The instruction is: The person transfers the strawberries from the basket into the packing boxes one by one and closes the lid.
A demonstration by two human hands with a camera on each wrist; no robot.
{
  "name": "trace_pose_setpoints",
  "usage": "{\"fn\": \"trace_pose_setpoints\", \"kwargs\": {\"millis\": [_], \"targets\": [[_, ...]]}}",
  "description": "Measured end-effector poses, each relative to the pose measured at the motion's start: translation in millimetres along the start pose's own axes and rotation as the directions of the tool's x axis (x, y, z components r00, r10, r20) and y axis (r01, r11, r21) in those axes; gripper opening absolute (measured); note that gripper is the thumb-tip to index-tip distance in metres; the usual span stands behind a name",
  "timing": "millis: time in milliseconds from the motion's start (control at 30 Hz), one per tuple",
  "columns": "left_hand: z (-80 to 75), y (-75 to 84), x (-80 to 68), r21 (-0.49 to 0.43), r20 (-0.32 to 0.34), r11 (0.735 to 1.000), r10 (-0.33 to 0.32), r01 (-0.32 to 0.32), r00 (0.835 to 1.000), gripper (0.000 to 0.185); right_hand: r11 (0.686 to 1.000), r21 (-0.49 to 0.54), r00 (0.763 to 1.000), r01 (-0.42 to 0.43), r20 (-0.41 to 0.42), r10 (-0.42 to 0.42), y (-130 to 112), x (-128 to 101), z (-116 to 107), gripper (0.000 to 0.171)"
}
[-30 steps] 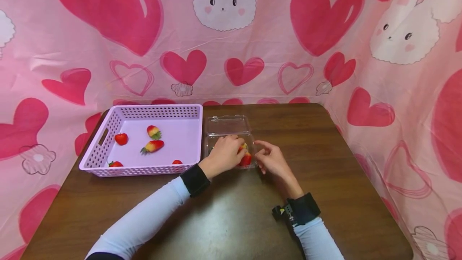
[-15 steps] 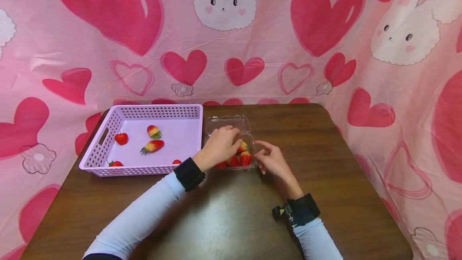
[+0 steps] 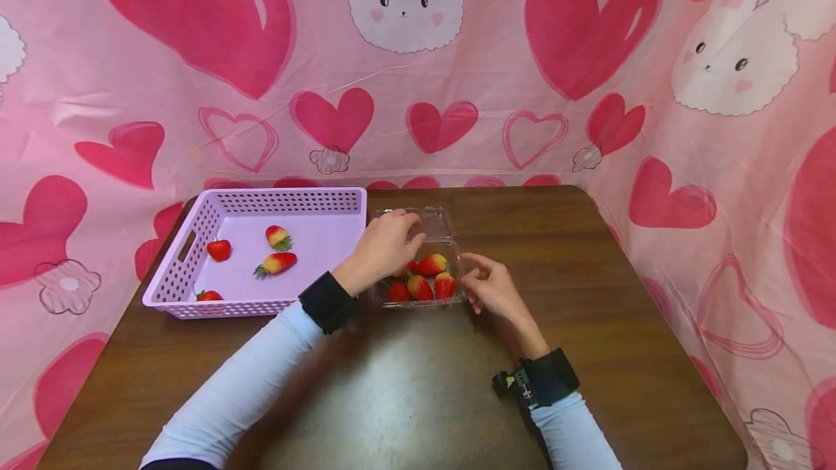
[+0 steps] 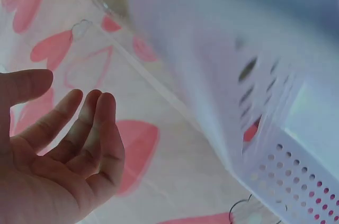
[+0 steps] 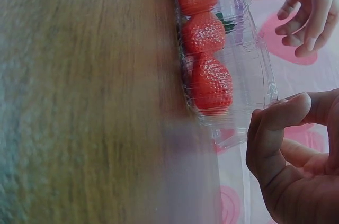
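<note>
Now the left hand (image 3: 385,246) has lifted, grip spread, uncovering strawberries (image 3: 421,278).

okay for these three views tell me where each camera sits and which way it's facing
Head: worn on the head, facing forward and down at the table; both forearms show, left hand, right hand.
Left wrist: on the left wrist, facing past the empty palm to the lilac basket.
Right wrist: on the right wrist, facing along the tabletop at the clear box.
Shared: the strawberries show in head and right wrist.
</note>
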State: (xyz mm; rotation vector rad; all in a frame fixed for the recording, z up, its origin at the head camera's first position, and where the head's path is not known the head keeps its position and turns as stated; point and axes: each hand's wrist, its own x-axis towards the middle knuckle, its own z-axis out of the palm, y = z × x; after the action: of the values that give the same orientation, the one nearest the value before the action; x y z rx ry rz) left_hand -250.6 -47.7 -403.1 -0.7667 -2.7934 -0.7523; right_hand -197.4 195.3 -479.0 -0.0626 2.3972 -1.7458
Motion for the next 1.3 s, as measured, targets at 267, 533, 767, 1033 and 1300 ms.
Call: {"fn": "trace_pose_setpoints", "kwargs": {"millis": [267, 533, 767, 1033, 1300], "targets": [[-14.6, -10.4, 3.3, 0.015, -0.029, 1.000, 0.013, -0.013, 0.999, 0.029, 1.000, 0.003, 0.999, 0.002, 0.040, -0.002, -4.0, -1.0, -2.0, 0.048], [-36.0, -28.2, 6.4, 0.024, -0.038, 1.000, -0.009, 0.010, 0.999, 0.026, 1.000, 0.014, 1.000, 0.018, 0.002, -0.018, -1.6, -0.5, -0.1, 0.046], [-49.6, -48.2, 4.7, 0.019, -0.051, 1.000, -0.009, 0.010, 0.999, 0.022, 1.000, 0.001, 1.000, 0.025, 0.005, -0.025, -3.0, 0.4, 1.1, 0.047], [-58.7, -69.3, 4.0, 0.045, -0.029, 0.998, -0.036, 0.037, 0.999, 0.025, 1.000, 0.002, 1.000, 0.022, 0.008, -0.022, -3.4, 1.4, 1.4, 0.046], [-66.2, -89.7, -4.5, 0.132, -0.059, 0.986, -0.094, 0.101, 0.994, 0.027, 1.000, -0.010, 1.000, 0.018, 0.015, -0.018, -2.1, 0.8, -0.2, 0.046]]}}
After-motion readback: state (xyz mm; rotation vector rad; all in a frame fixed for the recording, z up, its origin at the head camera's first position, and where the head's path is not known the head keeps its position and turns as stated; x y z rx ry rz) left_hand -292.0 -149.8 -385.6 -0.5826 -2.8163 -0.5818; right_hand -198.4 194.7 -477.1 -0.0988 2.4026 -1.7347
